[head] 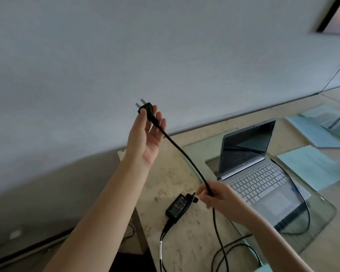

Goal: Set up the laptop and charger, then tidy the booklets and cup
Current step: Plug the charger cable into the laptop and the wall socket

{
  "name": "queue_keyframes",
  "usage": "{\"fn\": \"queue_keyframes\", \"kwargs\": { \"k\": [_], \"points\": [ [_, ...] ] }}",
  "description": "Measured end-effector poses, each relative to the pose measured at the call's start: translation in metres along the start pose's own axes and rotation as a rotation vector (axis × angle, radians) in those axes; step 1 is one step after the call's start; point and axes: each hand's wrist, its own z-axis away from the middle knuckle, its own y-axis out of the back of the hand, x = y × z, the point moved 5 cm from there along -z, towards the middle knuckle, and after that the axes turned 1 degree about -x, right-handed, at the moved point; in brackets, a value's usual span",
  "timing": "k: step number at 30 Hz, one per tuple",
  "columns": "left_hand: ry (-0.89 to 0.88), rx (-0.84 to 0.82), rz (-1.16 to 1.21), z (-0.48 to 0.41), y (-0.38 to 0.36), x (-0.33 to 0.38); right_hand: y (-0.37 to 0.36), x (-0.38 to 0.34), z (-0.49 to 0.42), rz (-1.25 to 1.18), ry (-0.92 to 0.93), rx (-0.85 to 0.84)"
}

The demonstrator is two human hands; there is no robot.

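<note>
Two-pin plug [144, 107] gripped in raised left hand [146, 134], black cable [186, 156] pinched by right hand [217, 195] above charger brick [178, 206], its label unreadable.

1. The premises appeared to be a home or office workspace.
2. A marble-patterned desk [185, 250] stood against a plain grey wall [126, 46].
3. An open laptop [263, 183] sat near its far edge.

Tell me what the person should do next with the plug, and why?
Probably carry the plug to a wall socket, though none shows here. The left hand holds it up with its prongs bare, the right hand grips the cable lower down, and the charger brick lies by the open laptop.
</note>
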Motion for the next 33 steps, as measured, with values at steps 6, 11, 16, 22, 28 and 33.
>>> {"fn": "queue_keyframes", "kwargs": {
  "k": [6,11,16,22,28,33],
  "points": [
    [-0.18,-0.04,-0.148,0.032,-0.017,0.074,-0.046,0.022,0.004,0.057,-0.051,-0.006],
    [-0.371,0.011,-0.297,0.077,-0.007,0.137,-0.084,-0.012,-0.033,-0.003,-0.017,0.095],
    [-0.491,0.064,-0.587,0.14,0.01,0.197,-0.136,-0.055,-0.074,-0.076,0.026,0.038],
    [-0.641,0.172,-0.842,0.189,0.061,0.263,-0.208,-0.117,-0.114,-0.114,0.142,-0.099],
    [-0.681,0.218,-0.972,0.187,0.112,0.322,-0.285,-0.167,-0.145,-0.062,0.162,-0.296],
    [-0.683,0.262,-0.958,0.173,0.161,0.366,-0.347,-0.178,-0.174,-0.005,0.114,-0.42]
  ]
}}
